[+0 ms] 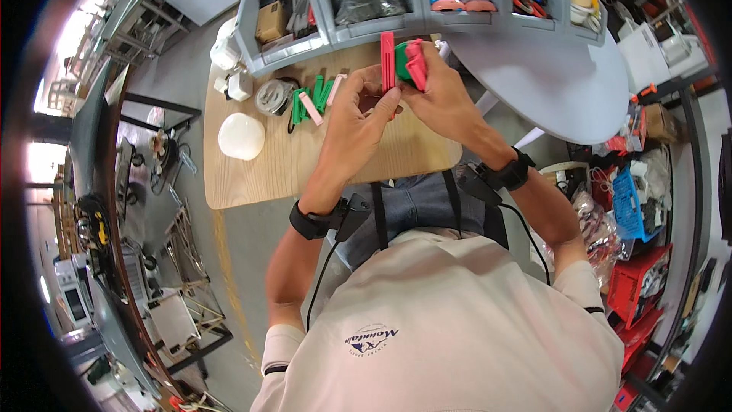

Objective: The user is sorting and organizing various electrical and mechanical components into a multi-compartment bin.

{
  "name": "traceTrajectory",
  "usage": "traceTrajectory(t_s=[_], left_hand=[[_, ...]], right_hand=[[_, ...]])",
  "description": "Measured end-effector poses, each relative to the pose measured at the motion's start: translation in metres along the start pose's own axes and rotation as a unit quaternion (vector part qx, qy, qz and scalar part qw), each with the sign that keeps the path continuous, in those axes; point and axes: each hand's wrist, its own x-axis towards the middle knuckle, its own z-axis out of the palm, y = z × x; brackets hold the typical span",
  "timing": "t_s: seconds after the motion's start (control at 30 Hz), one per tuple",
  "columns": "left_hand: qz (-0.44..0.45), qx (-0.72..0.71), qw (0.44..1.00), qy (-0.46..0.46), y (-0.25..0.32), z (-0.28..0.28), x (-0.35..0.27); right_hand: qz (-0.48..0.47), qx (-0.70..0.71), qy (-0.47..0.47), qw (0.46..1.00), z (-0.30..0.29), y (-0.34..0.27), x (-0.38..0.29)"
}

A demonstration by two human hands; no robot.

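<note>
My left hand (361, 111) is raised over the wooden table and grips a red plastic clip (388, 60), probably a bag-sealing clip, held upright. Close beside it, my right hand (443, 88) holds a bunch of clips, with pinkish-red clips (416, 63) in front and a green piece (402, 62) behind. The fingers of both hands nearly meet, and whether they touch is hard to tell. To the left of my left hand, several green clips (320, 91) lie in a loose group with pale pink clips (310, 109).
Grey plastic bins (286, 56) of assorted goods line the far side of the wooden table (274, 174). On its left are a rounded white object (241, 136), a coiled cable (273, 97) and white adapters (239, 86). A round white table (549, 86) stands at right.
</note>
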Motion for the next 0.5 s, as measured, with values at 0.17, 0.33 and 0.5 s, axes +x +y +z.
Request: traceTrajectory(t_s=[0.17,0.33,0.5], left_hand=[[0.013,0.062,0.998,0.030,0.000,0.011,0.012],[-0.021,0.044,0.999,0.008,0.005,0.012,0.015],[-0.053,-0.014,0.998,0.007,0.005,0.018,0.015]], right_hand=[[-0.081,-0.072,0.033,0.994,-0.012,-0.006,-0.001],[-0.049,-0.089,0.044,0.994,-0.022,-0.011,-0.003],[0.024,-0.035,0.046,0.998,-0.029,-0.020,-0.002]])
